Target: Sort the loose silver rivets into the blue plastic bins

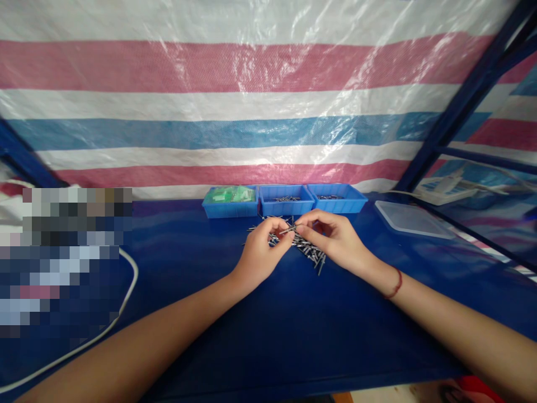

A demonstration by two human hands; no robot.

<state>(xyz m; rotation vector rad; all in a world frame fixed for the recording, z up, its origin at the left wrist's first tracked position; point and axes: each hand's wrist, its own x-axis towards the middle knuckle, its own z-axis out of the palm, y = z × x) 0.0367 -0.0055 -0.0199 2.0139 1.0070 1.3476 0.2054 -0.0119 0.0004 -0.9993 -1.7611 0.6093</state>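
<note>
A heap of small grey metal pins (309, 253) lies on the blue table (268, 324) in front of me. Both hands meet just above the heap. My left hand (260, 253) and my right hand (331, 235) pinch one thin metal pin (289, 229) between their fingertips, one hand at each end. Whether other pins are in the palms I cannot tell. A red string circles my right wrist.
Three blue trays stand at the table's back: the left tray (230, 202) holds green pieces, the middle tray (286, 200) and right tray (336, 198) hold metal pins. A clear plastic lid (413, 219) lies right. A white cable (126, 296) curves left. A striped tarpaulin hangs behind.
</note>
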